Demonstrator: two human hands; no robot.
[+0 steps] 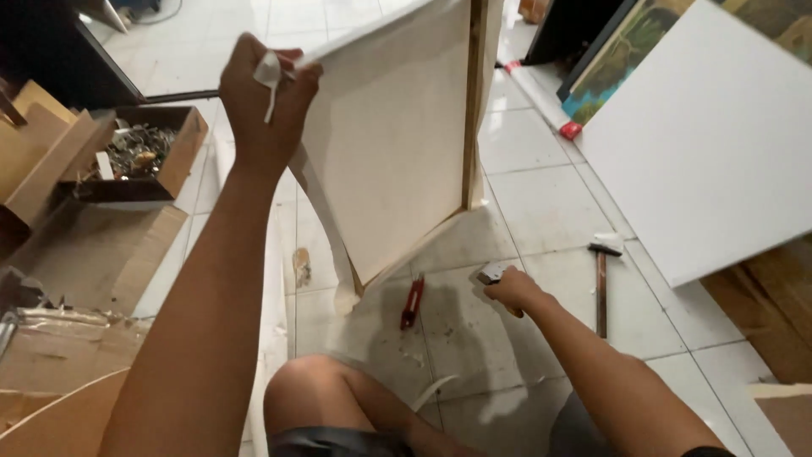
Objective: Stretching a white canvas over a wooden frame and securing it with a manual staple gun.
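1. Across the tiled floor (541,211) lie the biggest things: a blank white canvas panel (710,144) leaning at the right, with painted pictures (622,51) behind it.
2. At the middle, a stretched canvas (385,135) stands tilted on one corner, its wooden frame bar (475,101) showing along the right edge. Cloth already covers the face; a loose strip of it hangs down the left side, so that edge looks unfinished.
3. Flattened cardboard (85,254) and an open box of metal bits (139,152) sit at the left.
4. My left hand (262,93) is closed tight on the canvas's top corner and a fold of cloth.
5. My right hand (512,292) is closed around a small grey tool (492,272) low over the floor.
6. A hammer (601,288) and a red-handled tool (412,303) lie nearby, untouched.
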